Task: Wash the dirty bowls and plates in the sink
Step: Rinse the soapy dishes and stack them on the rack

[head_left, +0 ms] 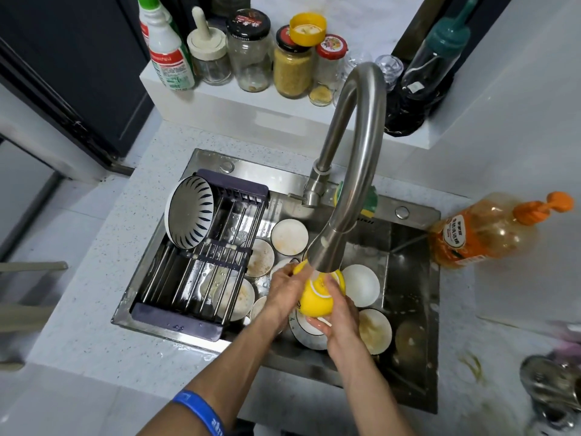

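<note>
Yellow and glossy, a small bowl (317, 295) is held under the spout of the steel faucet (352, 171), above the middle of the sink (412, 278). The left hand (284, 286) grips its far left rim with curled fingers, and the right hand (338, 319) cups its near side from below, fingers wrapped round the base. Beneath the hands, dirty white bowls and plates (361, 284) lie spread over the sink floor, several smeared with brownish residue; one with a dark rim (309, 333) sits directly under the yellow bowl. A dark drying rack (201, 253) spans the left half of the sink, and a striped bowl (190, 212) leans on its edge at the rack's far left corner. A blue wristband (201, 412) circles the left forearm. On the counter (94, 294) just right of the sink stands an orange dish-soap bottle (484, 231) with a pump top. A green and yellow sponge (369, 202) rests on the far sink ledge behind the faucet. On the raised shelf (239, 102) at the far side stand jars (292, 64) and bottles.
</note>
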Tool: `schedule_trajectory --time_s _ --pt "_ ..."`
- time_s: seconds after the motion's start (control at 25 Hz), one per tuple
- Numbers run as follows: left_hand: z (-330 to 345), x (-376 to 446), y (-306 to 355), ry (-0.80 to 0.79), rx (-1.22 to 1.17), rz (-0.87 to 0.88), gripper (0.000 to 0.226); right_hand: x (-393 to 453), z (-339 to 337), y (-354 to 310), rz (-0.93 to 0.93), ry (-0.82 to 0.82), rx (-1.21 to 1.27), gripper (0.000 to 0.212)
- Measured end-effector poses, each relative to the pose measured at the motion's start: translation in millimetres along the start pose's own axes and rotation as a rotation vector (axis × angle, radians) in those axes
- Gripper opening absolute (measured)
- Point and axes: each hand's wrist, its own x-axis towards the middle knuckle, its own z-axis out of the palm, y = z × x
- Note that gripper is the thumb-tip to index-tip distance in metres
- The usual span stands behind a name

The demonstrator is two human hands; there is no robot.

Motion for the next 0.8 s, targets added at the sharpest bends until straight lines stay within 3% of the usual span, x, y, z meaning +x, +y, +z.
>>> schedule_trajectory --time_s 0.12,0.2,0.32,0.4,0.44,0.52,0.56,0.68,0.76,0.8 --pt "-29.2 -6.7 13.2 -0.053 -0.24 -0.126 0.022 -4.2 20.0 9.7 0.157 -0.109 0.08 0.044" --pt "-34.2 -11.5 18.7 -0.142 -0.287 -0.166 0.023 -2.9 30.9 15.3 0.219 -0.131 0.155 0.049" --pt "-25.0 -10.2 17.3 -0.219 -0.027 0.036 0.018 -1.5 32.8 16.6 0.16 -0.115 0.054 0.044" --pt "-23.8 -9.9 15.0 -0.3 0.352 0.261 0.016 0.0 17.4 13.5 -0.105 -0.086 -0.123 0.033" --pt "-26.3 -8.6 14.0 -0.332 0.621 0.399 0.014 -0.1 4.2 10.0 -0.359 -0.087 -0.297 0.039" --pt "-33.7 -8.6 13.0 -0.338 1.162 0.696 0.01 6.1 -25.0 5.8 -0.873 -0.186 -0.86 0.06" --pt "-36.0 -9.9 14.4 -0.352 1.32 0.795 0.011 9.3 -34.1 3.8 -1.056 -0.261 -1.105 0.055" --pt "-43.3 -11.6 18.5 -0.337 1.605 1.0 0.018 4.9 -42.3 -3.4 -1.249 -0.263 -1.408 0.015" --pt "-50.3 -13.2 13.3 -0.213 1.565 1.11 0.028 -0.7 -44.9 -5.1 -1.3 -0.16 -1.456 0.016" --pt "-54.7 -15.4 10.7 -0.149 1.423 1.042 0.037 -3.5 -43.9 -3.6 -1.325 -0.12 -1.479 0.017"
